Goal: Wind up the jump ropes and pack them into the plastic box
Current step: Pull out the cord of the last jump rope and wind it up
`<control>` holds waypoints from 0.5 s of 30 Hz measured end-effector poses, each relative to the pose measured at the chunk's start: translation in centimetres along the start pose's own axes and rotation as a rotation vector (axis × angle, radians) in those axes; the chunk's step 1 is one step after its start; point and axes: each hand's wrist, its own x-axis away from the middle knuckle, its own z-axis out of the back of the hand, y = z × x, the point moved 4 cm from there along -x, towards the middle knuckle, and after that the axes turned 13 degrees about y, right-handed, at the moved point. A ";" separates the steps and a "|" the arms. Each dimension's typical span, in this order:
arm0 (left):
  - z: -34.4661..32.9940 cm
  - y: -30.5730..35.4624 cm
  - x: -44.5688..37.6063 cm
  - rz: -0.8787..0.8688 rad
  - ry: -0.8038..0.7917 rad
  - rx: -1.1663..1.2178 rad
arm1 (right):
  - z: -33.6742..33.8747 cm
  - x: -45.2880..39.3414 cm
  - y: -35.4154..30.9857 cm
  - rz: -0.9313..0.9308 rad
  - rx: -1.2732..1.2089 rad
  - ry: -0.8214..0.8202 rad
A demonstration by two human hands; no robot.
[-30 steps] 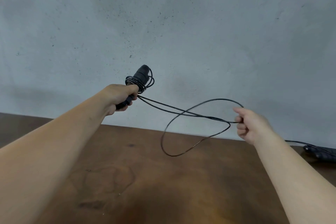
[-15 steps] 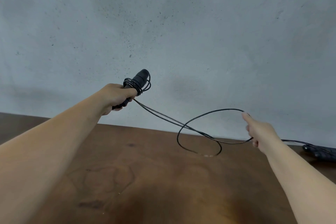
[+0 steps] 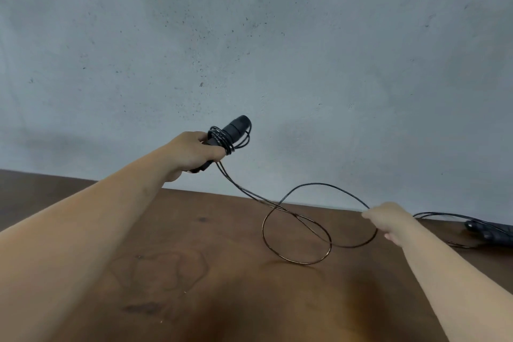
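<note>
My left hand (image 3: 194, 153) grips the black jump rope handles (image 3: 234, 129), raised above the table, with several turns of thin black cord wound around them. From there the cord (image 3: 297, 226) runs down and right, making a loose loop that touches the table. My right hand (image 3: 388, 219) pinches the cord low over the table at the right. The plastic box is out of view.
A brown wooden table (image 3: 222, 286) spans the lower half, against a grey concrete wall (image 3: 249, 36). More black jump rope handles (image 3: 491, 233) with cord lie at the table's far right edge.
My right hand has moved right and down, letting the cord loop sink onto the table. My left hand holds the handles nearly in the same spot.
</note>
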 end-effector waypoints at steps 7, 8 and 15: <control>-4.1 1.2 2.1 -0.076 -0.078 -0.091 | -1.2 7.7 -8.4 0.574 0.145 0.306; -4.8 1.1 2.3 -0.099 -0.099 -0.131 | -1.1 9.5 -9.8 0.644 0.041 0.281; -9.0 -1.2 4.3 -0.107 -0.254 -0.108 | -4.8 14.0 -13.1 0.232 -0.574 -0.358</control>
